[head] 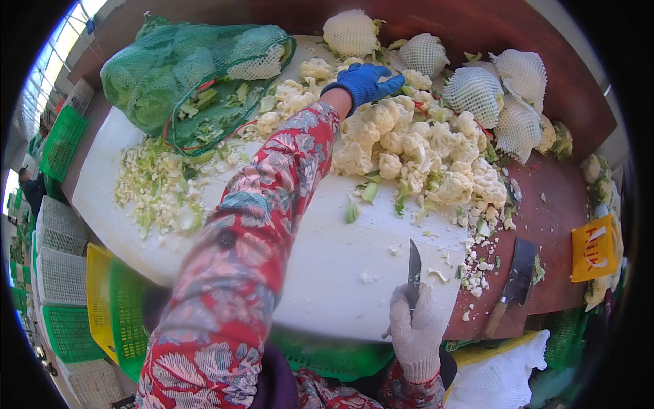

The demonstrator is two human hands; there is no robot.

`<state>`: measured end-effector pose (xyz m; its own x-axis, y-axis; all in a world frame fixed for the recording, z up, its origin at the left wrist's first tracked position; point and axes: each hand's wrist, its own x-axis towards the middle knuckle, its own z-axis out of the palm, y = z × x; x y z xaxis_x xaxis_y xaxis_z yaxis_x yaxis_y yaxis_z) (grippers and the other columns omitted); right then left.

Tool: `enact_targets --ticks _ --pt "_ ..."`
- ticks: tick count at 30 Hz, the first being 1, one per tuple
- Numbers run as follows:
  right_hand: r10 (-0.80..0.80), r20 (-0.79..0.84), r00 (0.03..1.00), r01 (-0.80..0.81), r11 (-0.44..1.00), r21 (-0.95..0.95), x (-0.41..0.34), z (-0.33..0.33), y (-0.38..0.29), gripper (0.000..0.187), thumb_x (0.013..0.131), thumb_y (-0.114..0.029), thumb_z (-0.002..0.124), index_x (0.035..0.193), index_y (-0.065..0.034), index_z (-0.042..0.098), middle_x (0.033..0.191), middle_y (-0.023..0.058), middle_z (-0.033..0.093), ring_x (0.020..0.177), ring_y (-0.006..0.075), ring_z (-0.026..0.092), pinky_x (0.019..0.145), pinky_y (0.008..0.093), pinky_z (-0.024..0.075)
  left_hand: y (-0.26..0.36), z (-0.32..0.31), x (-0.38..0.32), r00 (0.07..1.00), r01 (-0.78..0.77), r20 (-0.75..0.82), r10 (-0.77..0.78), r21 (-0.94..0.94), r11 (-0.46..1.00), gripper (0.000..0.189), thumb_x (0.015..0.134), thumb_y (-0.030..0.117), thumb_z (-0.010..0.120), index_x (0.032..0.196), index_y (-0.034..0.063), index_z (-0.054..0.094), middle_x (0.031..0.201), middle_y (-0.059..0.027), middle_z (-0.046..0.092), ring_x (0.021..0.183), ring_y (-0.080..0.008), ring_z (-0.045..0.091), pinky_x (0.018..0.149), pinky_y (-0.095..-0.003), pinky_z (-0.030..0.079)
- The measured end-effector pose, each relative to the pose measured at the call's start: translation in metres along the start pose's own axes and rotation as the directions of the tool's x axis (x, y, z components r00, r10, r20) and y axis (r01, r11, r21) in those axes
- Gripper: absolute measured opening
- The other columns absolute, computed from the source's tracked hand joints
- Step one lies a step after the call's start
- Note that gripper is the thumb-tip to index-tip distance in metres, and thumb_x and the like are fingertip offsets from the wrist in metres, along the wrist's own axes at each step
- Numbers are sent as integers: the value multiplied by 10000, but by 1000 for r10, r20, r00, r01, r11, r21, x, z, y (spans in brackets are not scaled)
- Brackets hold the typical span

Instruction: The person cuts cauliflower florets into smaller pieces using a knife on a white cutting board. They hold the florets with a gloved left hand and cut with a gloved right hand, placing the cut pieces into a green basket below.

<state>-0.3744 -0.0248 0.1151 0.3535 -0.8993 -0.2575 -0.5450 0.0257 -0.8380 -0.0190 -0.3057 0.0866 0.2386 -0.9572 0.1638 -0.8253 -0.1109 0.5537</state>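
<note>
My left hand [364, 86], in a blue knit glove, reaches across to the far side of a heap of cut cauliflower [403, 138]. Its fingers are apart over the florets, and what lies under the palm is hidden. In a pale knit glove, my right hand [416, 322] grips a small knife [415, 263] near the front edge of the white board [332, 266]. The blade points away from me, above the board. Loose green leaf pieces [369, 191] lie at the near side of the heap.
A green mesh sack [194, 76] with cauliflower lies at the back left, beside chopped trimmings [158, 189]. Cauliflower heads in white foam nets [475, 94] line the back right. A cleaver [517, 276] rests on the red-brown surface [557, 204]. Plastic crates [64, 271] stand left.
</note>
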Motion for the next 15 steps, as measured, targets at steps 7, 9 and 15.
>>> enact_targets --ticks 7,9,15 --pt "-7 82 997 6 1000 13 2 -11 -4 148 947 -142 631 1031 -21 612 838 151 705 760 312 717 692 378 549 -7 28 36 885 130 396 -246 297 946 839 779 852 502 1322 239 687 1465 -134 560 1359 -345 511 1150 -430 355" --pt "-80 57 995 84 995 -55 1 -10 -3 147 950 -141 625 1033 -20 610 840 153 706 758 317 717 685 384 547 -15 26 17 922 -39 366 -128 415 909 757 795 802 527 1317 278 685 1486 -107 536 1403 -333 455 1166 -478 312" --pt "-178 1 984 178 984 -28 -4 2 5 132 962 -144 603 1020 -25 604 825 175 691 740 354 704 659 419 536 -27 10 -65 902 -335 416 117 503 797 598 860 698 514 1268 304 704 1580 -61 414 1513 -354 251 1224 -619 70"
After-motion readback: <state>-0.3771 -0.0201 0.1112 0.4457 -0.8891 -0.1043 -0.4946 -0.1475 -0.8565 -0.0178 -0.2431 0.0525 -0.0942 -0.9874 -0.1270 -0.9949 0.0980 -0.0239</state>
